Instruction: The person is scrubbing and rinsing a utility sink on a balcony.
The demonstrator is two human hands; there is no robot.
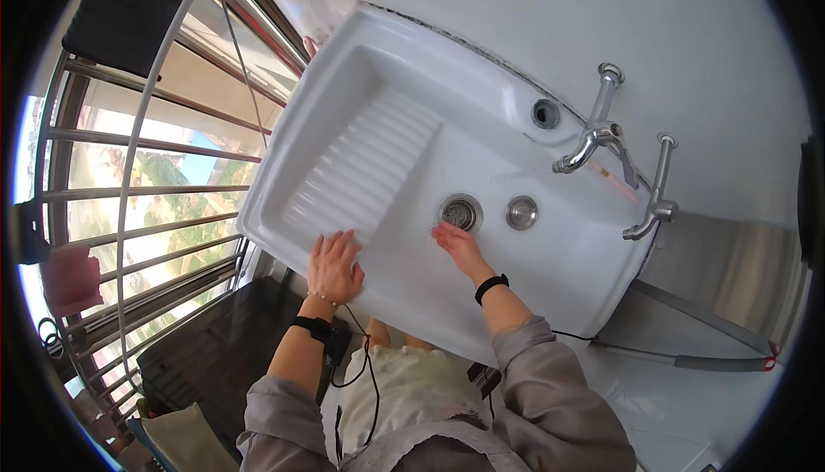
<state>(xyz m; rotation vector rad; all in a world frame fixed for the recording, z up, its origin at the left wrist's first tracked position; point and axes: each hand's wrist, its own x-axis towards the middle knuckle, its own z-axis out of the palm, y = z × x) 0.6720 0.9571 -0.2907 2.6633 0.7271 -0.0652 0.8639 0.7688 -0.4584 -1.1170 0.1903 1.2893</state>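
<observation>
A large white laundry sink (481, 317) with a ridged washboard slope (369, 162) on its left side lies in front of me. My left hand (333, 266) rests palm down on the sink's near-left edge, fingers spread and holding nothing. Inside the basin, my right hand (461, 247) reaches to the near side of the round metal drain (460, 214). Its fingers are stretched out and close together, and I see nothing held in them. To the right of the drain sits a round metal disc (522, 212).
A chrome tap (593, 141) hangs over the sink's far right, with a second tap (657, 210) nearer. An overflow hole (545, 113) is in the back ledge. Barred windows (155, 188) stand on the left. A grey-sleeved bar (718, 364) juts out at the right.
</observation>
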